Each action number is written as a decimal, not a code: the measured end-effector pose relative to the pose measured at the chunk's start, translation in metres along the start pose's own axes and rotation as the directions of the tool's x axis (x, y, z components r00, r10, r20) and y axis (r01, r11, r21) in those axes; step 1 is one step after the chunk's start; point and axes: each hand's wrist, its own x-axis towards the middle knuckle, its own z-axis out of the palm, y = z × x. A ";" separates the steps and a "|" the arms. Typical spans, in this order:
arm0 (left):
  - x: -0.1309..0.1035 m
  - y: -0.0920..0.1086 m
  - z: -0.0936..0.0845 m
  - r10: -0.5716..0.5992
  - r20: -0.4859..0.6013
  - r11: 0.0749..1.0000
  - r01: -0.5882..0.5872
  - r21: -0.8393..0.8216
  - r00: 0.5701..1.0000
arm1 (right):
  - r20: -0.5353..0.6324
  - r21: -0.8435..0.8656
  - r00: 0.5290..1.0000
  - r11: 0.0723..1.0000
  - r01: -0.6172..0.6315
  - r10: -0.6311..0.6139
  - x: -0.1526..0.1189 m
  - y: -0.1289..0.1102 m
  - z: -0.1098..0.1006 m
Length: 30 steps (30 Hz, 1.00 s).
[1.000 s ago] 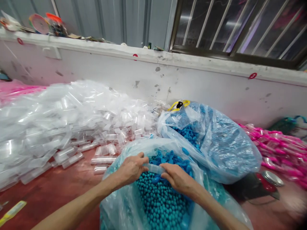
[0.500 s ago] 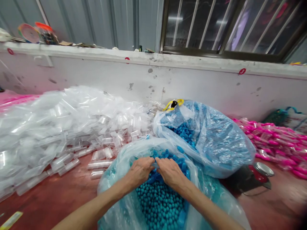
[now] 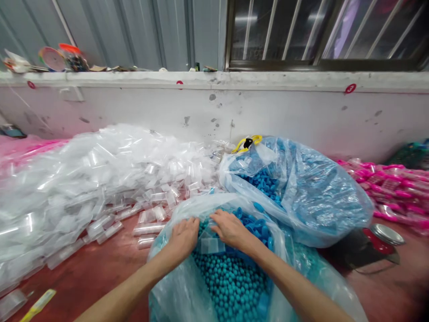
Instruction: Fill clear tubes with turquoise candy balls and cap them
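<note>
A translucent bag [image 3: 187,286] stands open in front of me, filled with teal beads [image 3: 231,281] and blue plastic pieces [image 3: 256,226] at its far right side. My left hand [image 3: 184,235] is at the bag's left inner edge, fingers pressed together and curled; what lies under them is hidden. Opposite it, my right hand [image 3: 229,228] reaches left over the contents, fingers a little apart, with nothing visible in them. Just below its fingertips, a clear plastic piece [image 3: 212,245] rests on the beads.
Clear plastic tubes [image 3: 110,179] are heaped at the left. Behind the open bag lies a second bag [image 3: 311,192] of blue pieces. Pink packaged items [image 3: 395,190] are piled at the right, near a dark object with a silver lid [image 3: 388,233]. A wall [image 3: 150,109] runs behind.
My hands, close together over the beads before, have moved apart, the left one toward the bag's edge. The clear piece now shows between them. The view has shifted slightly.
</note>
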 end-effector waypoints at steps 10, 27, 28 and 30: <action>0.000 -0.023 0.010 -0.116 -0.093 0.961 0.135 0.242 0.989 | 0.048 -0.070 0.997 0.995 0.071 -0.067 0.052 -0.025 0.039; -0.009 -0.011 0.001 -0.062 -0.084 0.984 0.075 0.164 0.995 | 0.080 -0.221 0.994 0.971 0.091 -0.075 -0.027 -0.012 0.058; -0.011 -0.009 -0.001 -0.059 -0.095 0.988 0.072 0.140 0.994 | 0.077 -0.224 0.995 0.971 0.081 -0.065 -0.026 -0.009 0.055; -0.017 -0.003 -0.006 0.002 -0.115 0.998 0.004 0.057 0.993 | 0.044 -0.229 0.998 0.972 0.060 -0.052 -0.025 -0.004 0.047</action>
